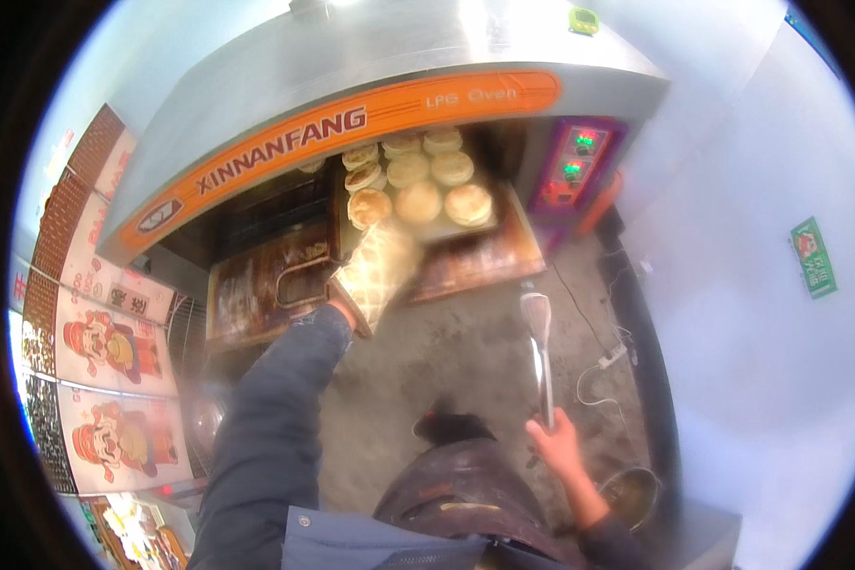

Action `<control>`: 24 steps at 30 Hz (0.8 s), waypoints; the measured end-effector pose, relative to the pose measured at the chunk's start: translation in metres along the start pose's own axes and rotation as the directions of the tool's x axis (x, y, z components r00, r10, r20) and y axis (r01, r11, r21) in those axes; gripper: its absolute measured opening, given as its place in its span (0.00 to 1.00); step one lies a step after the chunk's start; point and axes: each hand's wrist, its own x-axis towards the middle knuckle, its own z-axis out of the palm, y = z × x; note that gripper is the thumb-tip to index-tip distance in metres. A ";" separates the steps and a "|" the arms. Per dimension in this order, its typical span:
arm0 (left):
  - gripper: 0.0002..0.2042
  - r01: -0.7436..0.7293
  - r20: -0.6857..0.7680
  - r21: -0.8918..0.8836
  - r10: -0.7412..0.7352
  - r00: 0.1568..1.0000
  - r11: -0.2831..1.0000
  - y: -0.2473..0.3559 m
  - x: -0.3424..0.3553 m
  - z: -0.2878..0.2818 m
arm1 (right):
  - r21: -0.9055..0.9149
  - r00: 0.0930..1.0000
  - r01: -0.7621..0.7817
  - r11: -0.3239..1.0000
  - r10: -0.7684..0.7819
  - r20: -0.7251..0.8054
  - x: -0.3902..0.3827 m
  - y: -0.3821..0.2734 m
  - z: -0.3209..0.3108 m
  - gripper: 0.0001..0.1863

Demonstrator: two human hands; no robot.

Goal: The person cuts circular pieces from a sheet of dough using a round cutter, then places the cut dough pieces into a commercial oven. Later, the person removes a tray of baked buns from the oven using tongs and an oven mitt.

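My left hand (378, 274) wears a pale quilted oven mitt and grips the near edge of a metal baking tray (444, 231) that sticks out of the open oven (285, 214). Several round golden flatbreads (418, 201) lie on the tray in rows. My right hand (559, 443) is low at the right and holds long metal tongs (539, 347), which point up toward the oven and touch nothing.
The oven's dark drop-down door (266, 285) hangs open below the tray. A control panel (572, 163) with lit displays is at the oven's right. A cable and power strip (610, 363) lie on the grey floor. A metal pot (631, 494) sits by my right arm. Printed posters (104, 380) cover the left wall.
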 end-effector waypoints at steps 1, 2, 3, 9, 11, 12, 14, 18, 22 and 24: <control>0.26 0.010 0.006 -0.031 -0.009 1.000 0.999 0.002 -0.009 0.005 | 0.003 1.000 0.008 1.000 -0.008 0.018 -0.006 -0.001 -0.005 0.21; 0.26 0.015 -0.002 -0.047 -0.015 1.000 0.999 0.001 -0.022 0.006 | -0.001 0.999 -0.002 1.000 0.002 0.046 -0.012 -0.003 -0.012 0.20; 0.26 0.024 -0.002 -0.069 -0.025 1.000 0.997 0.001 -0.034 0.012 | -0.006 0.997 -0.011 1.000 0.011 0.073 -0.016 -0.004 -0.020 0.20; 0.26 0.076 0.007 -0.208 -0.076 0.997 0.975 0.010 -0.093 0.035 | 0.009 0.990 -0.042 0.999 0.040 0.136 -0.020 -0.015 -0.065 0.17; 0.26 0.098 0.009 -0.259 -0.099 0.995 0.961 0.013 -0.109 0.044 | -0.004 0.988 -0.031 1.000 0.031 0.153 -0.017 -0.027 -0.079 0.17; 0.26 0.109 0.008 -0.282 -0.111 0.994 0.953 0.014 -0.117 0.049 | -0.017 0.987 -0.032 0.999 0.034 0.157 -0.010 -0.028 -0.085 0.18; 0.26 0.131 0.003 -0.332 -0.138 0.990 0.934 0.016 -0.132 0.057 | -0.043 0.985 -0.032 0.999 0.039 0.167 0.006 -0.032 -0.097 0.18; 0.25 0.165 -0.006 -0.431 -0.186 0.983 0.887 0.024 -0.157 0.073 | -0.077 0.958 0.057 0.995 -0.033 0.286 0.049 -0.057 -0.124 0.20; 0.25 0.191 -0.021 -0.526 -0.237 0.971 0.829 0.031 -0.177 0.089 | -0.178 0.921 0.155 0.972 -0.077 0.381 0.106 -0.094 -0.143 0.22; 0.25 0.196 -0.040 -0.563 -0.263 0.964 0.803 0.034 -0.188 0.094 | -0.227 0.909 0.202 0.953 -0.096 0.406 0.133 -0.125 -0.136 0.21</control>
